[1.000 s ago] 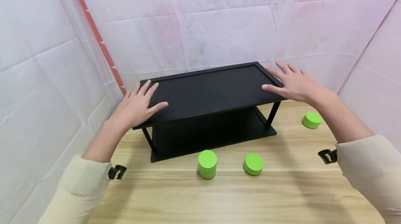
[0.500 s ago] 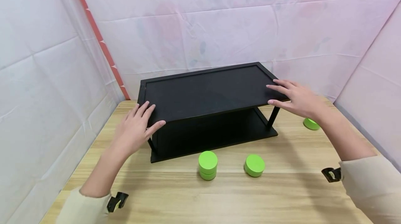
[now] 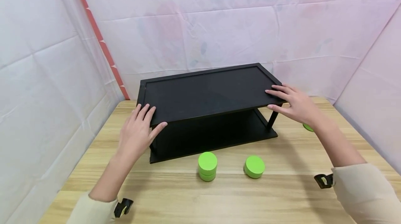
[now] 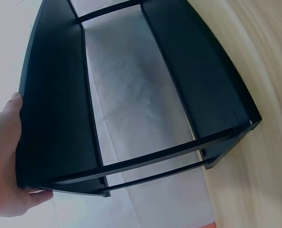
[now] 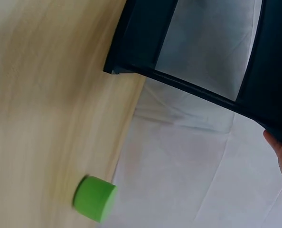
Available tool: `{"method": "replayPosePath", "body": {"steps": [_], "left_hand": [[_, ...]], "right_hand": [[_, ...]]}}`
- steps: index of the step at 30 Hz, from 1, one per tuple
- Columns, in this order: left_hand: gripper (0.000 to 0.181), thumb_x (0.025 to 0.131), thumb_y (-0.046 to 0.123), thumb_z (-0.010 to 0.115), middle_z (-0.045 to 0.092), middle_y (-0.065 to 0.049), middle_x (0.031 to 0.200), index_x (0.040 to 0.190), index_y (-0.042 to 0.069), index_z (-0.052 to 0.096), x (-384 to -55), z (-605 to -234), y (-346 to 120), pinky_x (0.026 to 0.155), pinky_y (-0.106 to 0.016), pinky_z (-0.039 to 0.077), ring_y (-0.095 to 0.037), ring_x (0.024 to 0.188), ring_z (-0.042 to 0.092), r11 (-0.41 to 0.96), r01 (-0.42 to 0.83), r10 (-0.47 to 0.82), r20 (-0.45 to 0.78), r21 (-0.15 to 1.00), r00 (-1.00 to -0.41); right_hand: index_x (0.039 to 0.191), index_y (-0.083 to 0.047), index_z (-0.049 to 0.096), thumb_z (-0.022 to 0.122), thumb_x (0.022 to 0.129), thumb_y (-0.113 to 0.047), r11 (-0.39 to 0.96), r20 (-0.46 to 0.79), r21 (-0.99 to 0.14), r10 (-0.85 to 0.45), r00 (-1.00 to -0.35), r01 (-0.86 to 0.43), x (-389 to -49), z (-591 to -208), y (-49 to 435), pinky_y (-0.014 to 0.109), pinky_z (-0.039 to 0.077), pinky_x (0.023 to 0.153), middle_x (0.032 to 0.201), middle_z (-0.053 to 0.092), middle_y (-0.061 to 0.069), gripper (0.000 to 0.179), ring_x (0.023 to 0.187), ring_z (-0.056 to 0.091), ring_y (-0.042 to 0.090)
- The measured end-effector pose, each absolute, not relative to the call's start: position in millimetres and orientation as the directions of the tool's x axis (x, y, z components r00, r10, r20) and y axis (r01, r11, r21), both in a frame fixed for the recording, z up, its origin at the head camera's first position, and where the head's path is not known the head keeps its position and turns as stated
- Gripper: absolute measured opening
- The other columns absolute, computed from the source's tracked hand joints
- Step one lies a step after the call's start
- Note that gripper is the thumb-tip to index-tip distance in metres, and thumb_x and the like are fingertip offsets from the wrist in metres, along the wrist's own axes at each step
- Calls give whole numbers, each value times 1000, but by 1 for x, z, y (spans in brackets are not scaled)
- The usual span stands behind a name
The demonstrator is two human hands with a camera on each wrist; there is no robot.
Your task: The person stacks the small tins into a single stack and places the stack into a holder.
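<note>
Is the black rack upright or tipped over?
Upright: the black rack stands on the wooden table, its top panel above its lower shelf in the head view.

left hand (image 3: 135, 134) lowered to front edge of black shelf (image 3: 210, 92), right hand (image 3: 296, 105) too, rightmost green disc (image 3: 308, 127) mostly hidden
</note>
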State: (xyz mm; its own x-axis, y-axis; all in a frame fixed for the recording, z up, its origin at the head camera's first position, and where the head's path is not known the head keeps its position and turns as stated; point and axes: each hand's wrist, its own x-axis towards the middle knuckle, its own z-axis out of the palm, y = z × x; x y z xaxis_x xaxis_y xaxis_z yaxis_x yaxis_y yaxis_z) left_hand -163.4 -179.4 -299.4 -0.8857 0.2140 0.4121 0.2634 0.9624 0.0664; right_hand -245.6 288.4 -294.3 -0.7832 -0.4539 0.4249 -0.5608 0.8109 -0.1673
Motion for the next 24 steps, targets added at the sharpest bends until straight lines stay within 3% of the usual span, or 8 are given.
{"method": "replayPosePath", "body": {"steps": [14,24], "left_hand": [[70,82,54,59,46,-21,131,128,2,52,-168,-302,-179,104,-46,26,-36,126,33,961,273,218,497,39,-840],[73,83,61,50,48,-19,130,127,3,54,-179,-304,-181,104,-44,28,-34,126,35,950,309,239,538,41,-808]], "right_hand": [[128,-19,55,68,81,-39,817,494,-182,-405,-769,-547,-245,-305,285,62,27,95,134,45,11,53,132,23,35],[128,-18,55,65,83,-41,833,495,-164,-395,-774,-529,-245,-303,288,65,29,91,135,43,12,52,132,23,35]]}}
